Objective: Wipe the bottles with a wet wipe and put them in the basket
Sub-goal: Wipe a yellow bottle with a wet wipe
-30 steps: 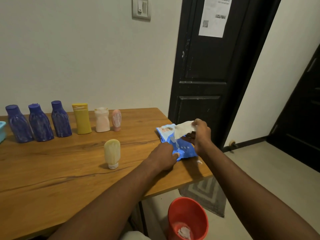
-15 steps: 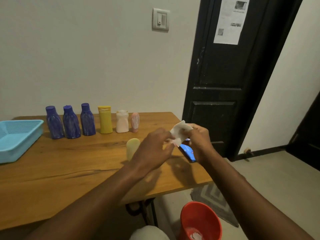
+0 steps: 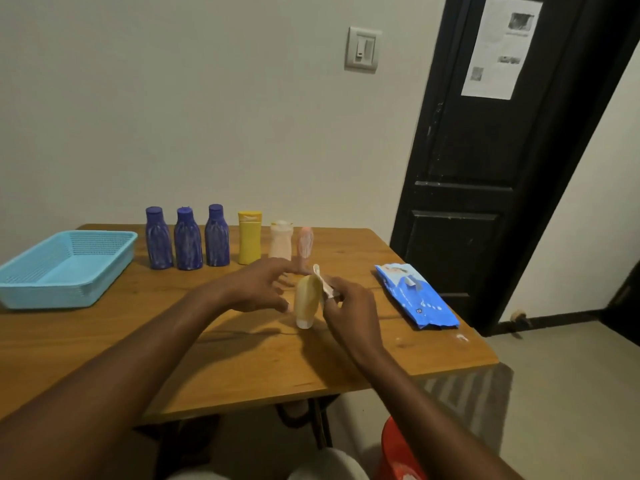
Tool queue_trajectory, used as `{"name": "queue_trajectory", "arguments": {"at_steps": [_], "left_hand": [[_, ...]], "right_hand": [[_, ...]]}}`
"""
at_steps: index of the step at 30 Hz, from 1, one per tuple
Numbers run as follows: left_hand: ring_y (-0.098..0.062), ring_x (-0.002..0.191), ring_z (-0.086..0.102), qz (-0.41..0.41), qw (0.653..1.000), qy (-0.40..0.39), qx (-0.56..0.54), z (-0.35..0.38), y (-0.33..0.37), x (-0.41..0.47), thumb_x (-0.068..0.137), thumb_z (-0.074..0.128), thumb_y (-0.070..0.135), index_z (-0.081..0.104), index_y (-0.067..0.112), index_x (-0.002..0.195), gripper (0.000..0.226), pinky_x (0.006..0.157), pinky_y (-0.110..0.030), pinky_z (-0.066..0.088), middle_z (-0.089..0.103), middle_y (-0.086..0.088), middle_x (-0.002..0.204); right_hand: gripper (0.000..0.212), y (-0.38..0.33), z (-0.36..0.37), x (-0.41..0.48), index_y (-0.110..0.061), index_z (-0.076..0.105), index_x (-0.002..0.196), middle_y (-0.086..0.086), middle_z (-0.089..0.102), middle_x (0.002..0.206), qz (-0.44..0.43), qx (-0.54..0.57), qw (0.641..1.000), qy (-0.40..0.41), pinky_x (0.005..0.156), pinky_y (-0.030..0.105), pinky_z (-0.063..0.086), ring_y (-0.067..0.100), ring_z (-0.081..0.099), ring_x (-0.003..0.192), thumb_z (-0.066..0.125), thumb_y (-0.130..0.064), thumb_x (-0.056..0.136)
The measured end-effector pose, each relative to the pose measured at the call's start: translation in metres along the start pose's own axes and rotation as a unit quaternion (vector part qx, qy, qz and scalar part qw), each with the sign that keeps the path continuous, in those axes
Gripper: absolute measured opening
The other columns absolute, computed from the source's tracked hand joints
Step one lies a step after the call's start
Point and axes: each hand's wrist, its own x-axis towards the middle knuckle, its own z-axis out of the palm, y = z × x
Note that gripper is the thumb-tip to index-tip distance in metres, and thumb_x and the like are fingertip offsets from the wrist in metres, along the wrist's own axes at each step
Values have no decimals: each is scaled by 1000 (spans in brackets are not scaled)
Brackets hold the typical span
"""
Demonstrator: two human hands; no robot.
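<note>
my right hand (image 3: 349, 308) pinches the wet wipe (image 3: 320, 280) against the pale yellow bottle (image 3: 306, 301) standing mid-table; my left hand (image 3: 258, 289), fingers spread, hovers at its nine o'clock. basket (image 3: 86, 292) far at nine.

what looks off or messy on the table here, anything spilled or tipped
Nothing is tipped or spilled. The three purple bottles are streaked with whitish smears, so they look dirty. The blue wipe pack lies flat by the table's right edge with its flap up. A small white speck sits near that corner; what it is cannot be told.
</note>
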Motion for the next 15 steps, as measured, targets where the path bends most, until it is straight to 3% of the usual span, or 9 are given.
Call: {"name": "queue_trajectory", "arguments": {"at_steps": [2, 4, 7, 10, 15], "left_hand": [[-10, 112, 66, 16, 999, 10, -49, 4, -5, 0, 81, 83, 5, 60, 29, 140, 67, 84, -23, 59, 60, 4, 140], [-10, 103, 70, 24, 997, 30, -72, 8, -12, -1, 80, 86, 13, 62, 33, 137, 65, 81, -25, 61, 66, 6, 132], [-9, 101, 71, 32, 995, 54, -83, 15, -20, -4, 80, 87, 20, 61, 36, 138, 65, 82, -25, 61, 68, 8, 129], [-10, 98, 71, 34, 988, 85, -123, 20, -25, -8, 82, 85, 18, 57, 43, 136, 66, 78, -22, 60, 68, 11, 123], [-11, 107, 68, 11, 979, 127, -157, 27, -33, -14, 84, 83, 23, 59, 37, 138, 61, 89, -31, 58, 68, 15, 125]], "right_hand": [[33, -1, 8, -10, -23, 68, 130, -7, 77, 105, -7, -18, 1000, -3, 75, 27, 58, 0, 64, 83, 61, -22, 98], [38, -1, 15, -17, -24, 60, 139, -7, 75, 105, -16, -18, 1000, -10, 75, 30, 57, 2, 64, 83, 56, -27, 101], [51, 3, 23, -25, -24, 47, 151, -6, 71, 118, -33, -18, 998, -42, 84, 28, 55, 3, 64, 98, 43, -39, 102], [56, 3, 30, -28, -24, 33, 158, -2, 60, 141, -29, -7, 997, -77, 98, 17, 45, -2, 54, 116, 34, -36, 103], [64, -4, 42, -33, -30, 26, 160, -11, 36, 162, 3, 69, 991, -116, 122, 30, 31, -2, 33, 146, 26, -58, 103]]}}
